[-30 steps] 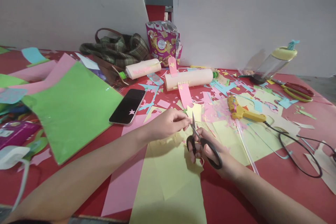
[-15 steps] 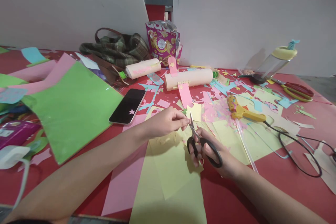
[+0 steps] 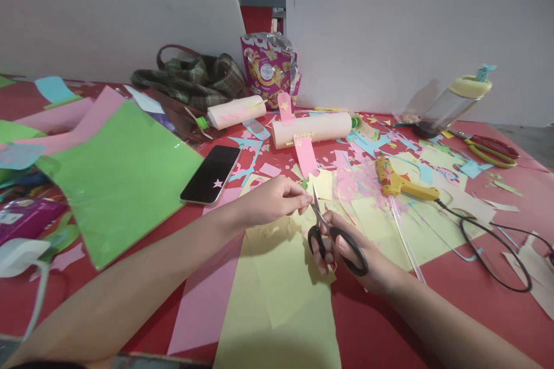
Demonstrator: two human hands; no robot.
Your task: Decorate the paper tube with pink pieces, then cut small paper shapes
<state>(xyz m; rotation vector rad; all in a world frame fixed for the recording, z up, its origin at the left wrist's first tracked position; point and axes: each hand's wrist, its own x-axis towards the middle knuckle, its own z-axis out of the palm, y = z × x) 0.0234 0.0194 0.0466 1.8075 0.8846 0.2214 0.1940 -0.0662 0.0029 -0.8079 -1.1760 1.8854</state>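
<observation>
My left hand (image 3: 283, 200) is closed in a pinch, its fingertips touching or nearly touching the scissor blades. Whatever is between those fingers is too small to make out. In my right hand (image 3: 346, 242) is a pair of black-handled scissors (image 3: 321, 219), fingers through the loops and blades pointing up and away. Yellow paper sheets (image 3: 285, 288) lie under both hands, overlapping a pink sheet (image 3: 203, 294). Just beyond the blades are a small yellow paper piece (image 3: 322, 183) and a pink paper strip (image 3: 305, 157) fixed to a paper-wrapped bottle (image 3: 318, 128).
A black phone (image 3: 210, 174) with a pink star on it lies left of my hands, beside green sheets (image 3: 125, 179). To the right are a yellow glue gun (image 3: 407, 185) with a looping cord, a tilted clear bottle (image 3: 450, 106) and red-and-yellow-handled scissors (image 3: 493, 150). Paper scraps litter the red table.
Almost nothing differs. My left fingertips and the scissors have shifted very slightly; both hands keep the same hold.
</observation>
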